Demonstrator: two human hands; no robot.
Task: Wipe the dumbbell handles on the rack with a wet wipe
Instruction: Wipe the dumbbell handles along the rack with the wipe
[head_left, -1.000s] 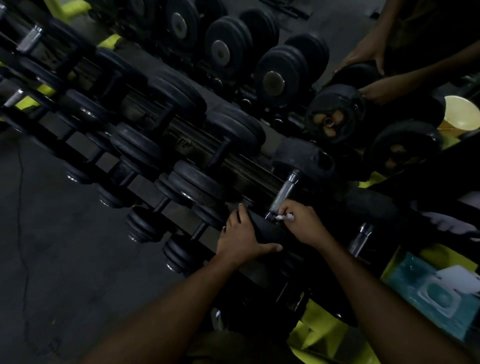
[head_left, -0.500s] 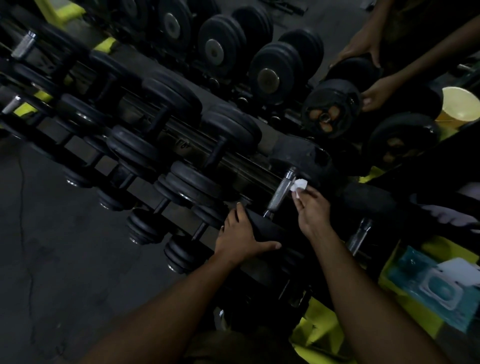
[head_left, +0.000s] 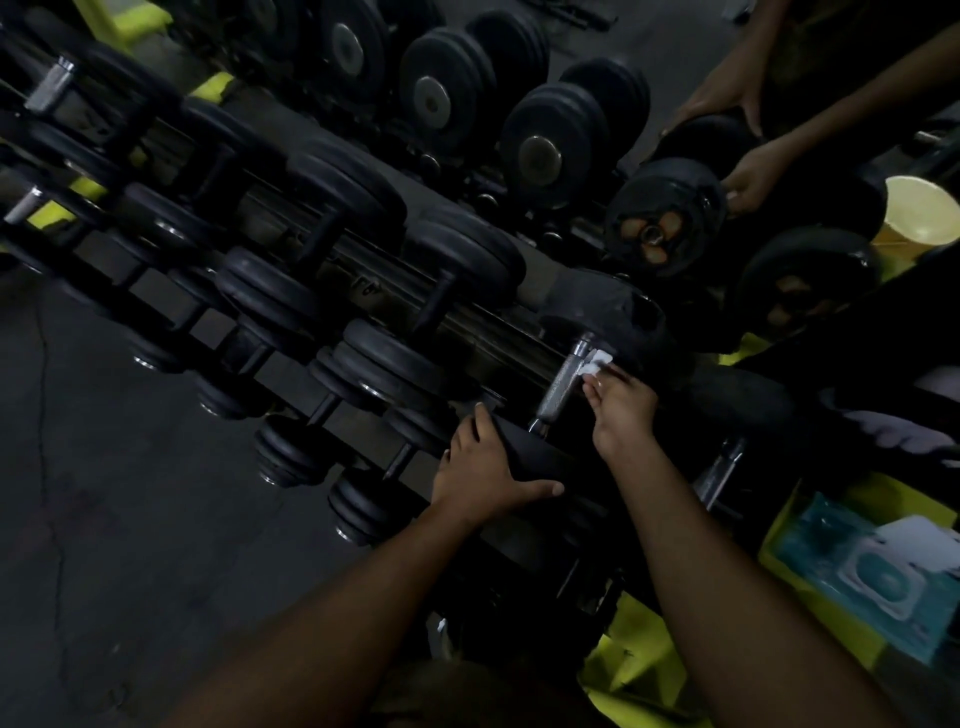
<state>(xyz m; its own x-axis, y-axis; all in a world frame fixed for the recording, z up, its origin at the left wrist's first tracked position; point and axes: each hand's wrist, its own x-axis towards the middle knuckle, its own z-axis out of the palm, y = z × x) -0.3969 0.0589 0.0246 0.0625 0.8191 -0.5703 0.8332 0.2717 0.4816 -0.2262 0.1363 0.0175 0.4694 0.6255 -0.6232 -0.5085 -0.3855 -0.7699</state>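
A black dumbbell lies on the rack (head_left: 291, 312) with a bare knurled metal handle (head_left: 563, 379) running up and right. My right hand (head_left: 623, 410) pinches a small white wet wipe (head_left: 596, 361) against the upper end of that handle, just below the far weight head (head_left: 613, 312). My left hand (head_left: 485, 467) rests on the near black weight head (head_left: 540, 454), its fingers lying over the top and its thumb stretched along the head's near side. Another chrome handle (head_left: 722, 467) shows to the right of my right forearm.
Rows of black dumbbells fill the tiered rack to the left and behind. Another person's two hands (head_left: 748, 171) hold a plate-type dumbbell (head_left: 665, 218) at the upper right. A yellow cup (head_left: 919, 218) stands far right. A teal wet wipe pack (head_left: 872, 571) lies on a yellow surface at the lower right.
My right hand slid the wipe up the handle, from its lower end near my left hand to the upper end by the far weight head. My left hand stayed put.
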